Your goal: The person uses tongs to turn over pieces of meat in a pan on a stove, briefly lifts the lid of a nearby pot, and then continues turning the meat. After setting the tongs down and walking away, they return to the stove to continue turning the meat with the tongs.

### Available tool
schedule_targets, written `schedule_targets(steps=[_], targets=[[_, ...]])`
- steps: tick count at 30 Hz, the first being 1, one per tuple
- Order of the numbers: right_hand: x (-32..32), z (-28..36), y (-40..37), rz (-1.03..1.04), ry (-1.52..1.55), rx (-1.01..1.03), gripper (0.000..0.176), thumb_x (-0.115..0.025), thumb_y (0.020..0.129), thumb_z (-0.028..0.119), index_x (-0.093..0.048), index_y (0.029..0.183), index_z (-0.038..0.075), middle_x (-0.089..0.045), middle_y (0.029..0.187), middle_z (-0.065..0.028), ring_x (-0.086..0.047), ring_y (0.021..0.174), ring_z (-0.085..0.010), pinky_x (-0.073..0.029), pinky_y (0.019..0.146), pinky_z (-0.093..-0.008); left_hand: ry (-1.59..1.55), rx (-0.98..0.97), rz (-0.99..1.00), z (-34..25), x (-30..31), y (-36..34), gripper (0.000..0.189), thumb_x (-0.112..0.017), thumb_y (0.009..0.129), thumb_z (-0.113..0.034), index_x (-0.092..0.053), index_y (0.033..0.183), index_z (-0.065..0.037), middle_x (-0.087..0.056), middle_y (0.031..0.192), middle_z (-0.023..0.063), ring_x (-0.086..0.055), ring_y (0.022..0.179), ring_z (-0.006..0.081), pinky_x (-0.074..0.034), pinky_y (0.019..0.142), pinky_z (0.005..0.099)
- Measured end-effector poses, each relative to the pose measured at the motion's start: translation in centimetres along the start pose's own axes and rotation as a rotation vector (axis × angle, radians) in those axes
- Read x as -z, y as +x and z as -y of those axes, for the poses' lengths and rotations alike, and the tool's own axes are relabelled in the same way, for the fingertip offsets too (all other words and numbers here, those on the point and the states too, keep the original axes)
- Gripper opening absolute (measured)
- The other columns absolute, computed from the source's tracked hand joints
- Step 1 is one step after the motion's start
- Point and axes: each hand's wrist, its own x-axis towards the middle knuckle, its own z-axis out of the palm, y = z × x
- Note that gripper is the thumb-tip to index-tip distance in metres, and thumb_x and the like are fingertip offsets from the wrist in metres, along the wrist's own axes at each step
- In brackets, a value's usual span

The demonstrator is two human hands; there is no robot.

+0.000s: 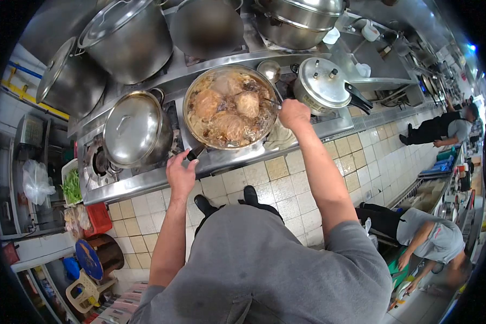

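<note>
My right hand (295, 114) is closed around the end of a thin metal cooking utensil (272, 101), whose tip reaches into the right side of a wide pan (187, 102). Several large browned pieces of meat (248, 104) lie there in bubbling brown liquid. At the pan's near left, my left hand (180, 174) has its thumb and forefinger on either side of the black pan handle (196, 152). A metal ladle (269, 70) rests by the far right rim. Below my right hand, a pale cloth (281, 136) lies on the stove edge.
A lidded pot (134, 128) stands left of the pan and a pressure cooker (322, 83) right. Tall stockpots (127, 43) and a steamer (299, 21) line the back. Greens (71, 185) sit in a bin at left. Two people (451, 127) are at the right, one nearer, bending over (432, 232).
</note>
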Motion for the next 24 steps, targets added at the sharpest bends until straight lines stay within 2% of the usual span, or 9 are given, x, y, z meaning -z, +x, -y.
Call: schedule_targets(steps=[2,5,8,9,12,16,18,19,24], targets=[[0.4,-0.6,-0.3,-0.025,0.050,-0.026,0.025,-0.063,0.093,0.016,-0.081,0.106,0.007,-0.079,0.111,-0.0199,-0.077,0.108,-0.0371,-0.062,0.091,-0.0471,0.008,-0.047,-0.010,-0.2,0.2,-0.1,0.048,-0.089,0.080,-0.018,-0.076,0.126,-0.009,-0.074,0.120,0.0197,-0.064,0.121,0.0373,-0.050,0.108,0.0449],[1.5,-0.7,-2.2,-0.050,0.060,-0.004,0.028,-0.070,0.095,0.028,-0.078,0.111,0.006,-0.079,0.108,-0.0207,-0.076,0.105,-0.0385,-0.060,0.090,-0.0503,0.028,-0.069,-0.019,0.4,-0.2,0.0,0.048,-0.089,0.081,-0.019,-0.076,0.126,-0.009,-0.075,0.120,0.0193,-0.064,0.121,0.0375,-0.050,0.107,0.0455],[1.7,0.3,-5.8,-0.044,0.164,0.059,0.030,-0.073,0.095,0.032,-0.077,0.109,0.007,-0.078,0.106,-0.0206,-0.076,0.102,-0.0388,-0.060,0.088,-0.0513,0.037,-0.055,-0.015,0.5,-0.2,0.1,0.048,-0.089,0.081,-0.020,-0.076,0.126,-0.009,-0.075,0.120,0.0196,-0.064,0.121,0.0379,-0.050,0.107,0.0462],[1.6,0.9,-7.3,-0.029,0.194,0.092,0.026,-0.074,0.093,0.031,-0.076,0.103,0.007,-0.078,0.103,-0.0205,-0.076,0.101,-0.0392,-0.060,0.087,-0.0514,0.025,-0.062,-0.017,0.3,-0.1,0.0,0.049,-0.090,0.081,-0.021,-0.076,0.126,-0.010,-0.075,0.120,0.0198,-0.064,0.121,0.0380,-0.050,0.106,0.0466],[-0.8,2.5,-9.8,0.001,0.214,0.211,0.023,-0.073,0.093,0.029,-0.076,0.100,0.008,-0.078,0.097,-0.0198,-0.077,0.097,-0.0392,-0.060,0.084,-0.0518,0.055,-0.068,-0.014,0.4,-0.1,0.0,0.049,-0.089,0.081,-0.022,-0.076,0.126,-0.010,-0.075,0.119,0.0198,-0.064,0.120,0.0385,-0.050,0.106,0.0468],[-3.2,5.2,-10.3,0.037,0.144,0.169,0.017,-0.070,0.091,0.022,-0.075,0.099,0.008,-0.078,0.093,-0.0197,-0.077,0.092,-0.0388,-0.061,0.080,-0.0520,0.055,-0.078,-0.012,0.2,0.0,0.1,0.048,-0.089,0.081,-0.023,-0.076,0.126,-0.010,-0.075,0.118,0.0192,-0.065,0.119,0.0384,-0.051,0.105,0.0463],[-4.2,5.8,-9.6,-0.008,0.139,0.213,0.015,-0.067,0.089,0.016,-0.076,0.097,0.008,-0.078,0.090,-0.0196,-0.078,0.088,-0.0384,-0.062,0.078,-0.0513,0.067,-0.075,-0.004,0.2,0.1,0.2,0.048,-0.089,0.081,-0.022,-0.076,0.126,-0.010,-0.075,0.118,0.0191,-0.065,0.119,0.0380,-0.051,0.106,0.0460],[-3.7,6.1,-9.7,-0.017,0.143,0.213,0.016,-0.066,0.086,0.013,-0.077,0.097,0.007,-0.078,0.092,-0.0200,-0.078,0.089,-0.0378,-0.062,0.079,-0.0494,0.076,-0.072,0.002,0.1,0.1,0.2,0.048,-0.089,0.081,-0.022,-0.076,0.126,-0.010,-0.075,0.119,0.0189,-0.065,0.120,0.0376,-0.051,0.106,0.0458],[-3.8,7.0,-8.8,0.021,0.076,0.249,0.019,-0.064,0.088,0.012,-0.080,0.098,0.008,-0.079,0.095,-0.0198,-0.079,0.090,-0.0359,-0.063,0.079,-0.0468,0.062,-0.054,-0.010,-0.3,0.1,0.0,0.048,-0.088,0.081,-0.020,-0.077,0.126,-0.010,-0.075,0.119,0.0183,-0.065,0.120,0.0365,-0.050,0.107,0.0450]])
